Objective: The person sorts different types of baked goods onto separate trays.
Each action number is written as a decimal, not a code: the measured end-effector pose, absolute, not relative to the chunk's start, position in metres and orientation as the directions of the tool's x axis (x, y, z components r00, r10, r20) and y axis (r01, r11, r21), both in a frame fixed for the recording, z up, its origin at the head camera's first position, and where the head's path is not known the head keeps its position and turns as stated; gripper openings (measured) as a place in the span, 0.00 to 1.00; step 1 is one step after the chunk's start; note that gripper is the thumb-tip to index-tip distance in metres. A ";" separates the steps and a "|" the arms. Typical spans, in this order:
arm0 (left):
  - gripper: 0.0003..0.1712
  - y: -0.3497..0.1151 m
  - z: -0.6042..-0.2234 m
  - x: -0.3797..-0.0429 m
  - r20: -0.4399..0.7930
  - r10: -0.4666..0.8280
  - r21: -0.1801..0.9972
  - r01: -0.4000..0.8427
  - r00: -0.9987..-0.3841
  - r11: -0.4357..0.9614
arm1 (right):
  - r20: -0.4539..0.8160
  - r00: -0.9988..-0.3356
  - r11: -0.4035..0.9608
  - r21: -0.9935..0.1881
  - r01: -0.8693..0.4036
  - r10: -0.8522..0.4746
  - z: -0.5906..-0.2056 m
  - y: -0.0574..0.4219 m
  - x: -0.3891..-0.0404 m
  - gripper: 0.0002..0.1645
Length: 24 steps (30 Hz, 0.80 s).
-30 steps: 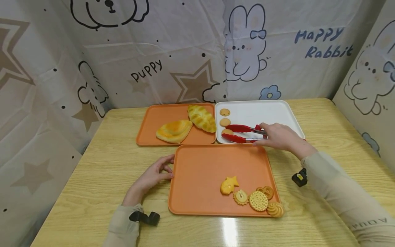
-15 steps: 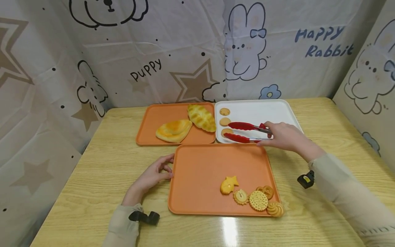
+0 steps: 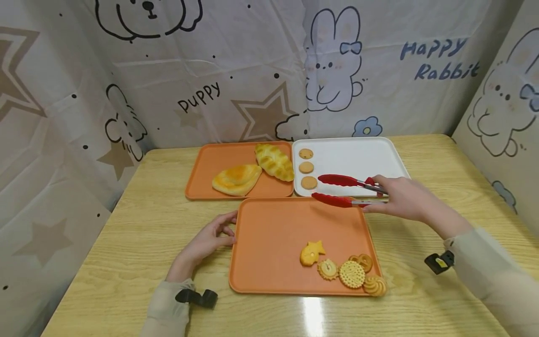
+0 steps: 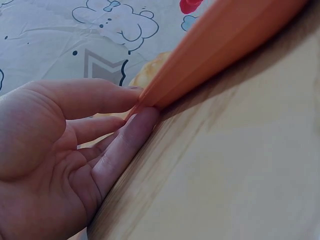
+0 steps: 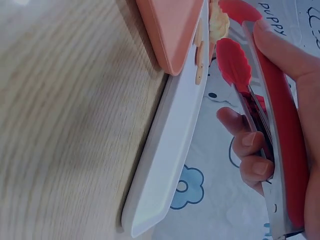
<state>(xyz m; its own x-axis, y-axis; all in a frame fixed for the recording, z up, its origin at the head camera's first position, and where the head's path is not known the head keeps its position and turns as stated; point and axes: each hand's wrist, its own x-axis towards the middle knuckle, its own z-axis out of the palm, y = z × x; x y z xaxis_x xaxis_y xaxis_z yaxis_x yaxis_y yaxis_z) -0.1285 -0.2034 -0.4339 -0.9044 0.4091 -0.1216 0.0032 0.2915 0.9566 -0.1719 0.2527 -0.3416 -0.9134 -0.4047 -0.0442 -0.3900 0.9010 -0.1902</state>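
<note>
My right hand (image 3: 410, 199) grips a pair of red-tipped metal tongs (image 5: 287, 130). Their red heads (image 3: 334, 200) are spread with nothing between them, over the border of the white tray (image 3: 358, 157) and the near orange tray (image 3: 269, 243). Three round cookies (image 3: 309, 182) lie in a column at the white tray's left side. At the near orange tray's left rim, my left hand (image 3: 210, 236) pinches the edge between thumb and fingers, seen close in the left wrist view. That tray bears a fish-shaped biscuit (image 3: 312, 253) and several other biscuits (image 3: 352, 274) at its right front corner.
Behind, to the left, another orange tray (image 3: 202, 182) holds a braided bread (image 3: 275, 162) and a folded pastry (image 3: 237, 179). All trays stand on a wooden table (image 3: 139, 224). A printed cloth (image 3: 236, 61) hangs along the back and sides.
My right hand has drawn the tongs right and toward me, off the nearest round cookie, which stays on the white tray. My left hand has stayed at the rim.
</note>
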 end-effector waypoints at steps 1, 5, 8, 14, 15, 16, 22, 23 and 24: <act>0.39 -0.203 -0.434 -0.129 -0.124 0.409 0.956 0.003 -0.904 0.295 | -0.047 -0.912 0.901 -0.188 -0.392 -0.407 -0.341 0.253 -0.169 0.45; 0.39 -0.203 -0.433 -0.128 -0.124 0.409 0.955 0.003 -0.904 0.296 | -0.054 -0.906 0.895 -0.188 -0.404 -0.420 -0.338 0.253 -0.157 0.48; 0.39 -0.203 -0.433 -0.128 -0.123 0.404 0.954 0.004 -0.906 0.299 | -0.048 -0.897 0.887 -0.181 -0.424 -0.439 -0.338 0.253 -0.150 0.45; 0.39 -0.203 -0.434 -0.129 -0.126 0.401 0.954 0.000 -0.907 0.299 | -0.051 -0.878 0.868 -0.192 -0.459 -0.476 -0.338 0.252 -0.137 0.43; 0.39 -0.203 -0.434 -0.129 -0.127 0.401 0.954 -0.001 -0.907 0.300 | -0.050 -0.876 0.865 -0.192 -0.463 -0.480 -0.338 0.251 -0.135 0.43; 0.39 -0.203 -0.434 -0.129 -0.127 0.401 0.955 -0.002 -0.907 0.297 | -0.051 -0.875 0.864 -0.194 -0.465 -0.482 -0.338 0.251 -0.133 0.44; 0.39 -0.202 -0.433 -0.129 -0.126 0.402 0.955 0.000 -0.907 0.297 | -0.033 -0.852 0.840 -0.192 -0.508 -0.523 -0.339 0.251 -0.123 0.47; 0.39 -0.202 -0.433 -0.129 -0.125 0.401 0.954 0.000 -0.907 0.299 | -0.035 -0.846 0.834 -0.195 -0.516 -0.531 -0.339 0.251 -0.121 0.48; 0.39 -0.202 -0.433 -0.129 -0.126 0.400 0.954 -0.001 -0.908 0.299 | -0.032 -0.842 0.829 -0.196 -0.524 -0.539 -0.340 0.250 -0.120 0.48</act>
